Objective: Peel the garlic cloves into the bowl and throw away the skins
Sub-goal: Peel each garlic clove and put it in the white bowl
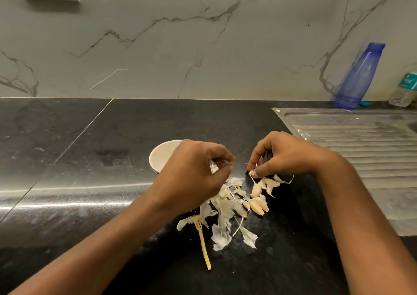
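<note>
**A:** Head view. What risk did we note?

**B:** Loose skins could slip into the bowl, just behind our left hand, which pinched a likely clove. Our right hand pinched a skin scrap. The garlic cloves lay on the worktop just below it.

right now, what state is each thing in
left hand, pinching a garlic piece
right hand, pinching a skin
bowl, upright, behind the left hand
cloves, lying on the counter, seemingly unpeeled
skins, loose on counter, not thrown away
blue bottle, upright
</note>
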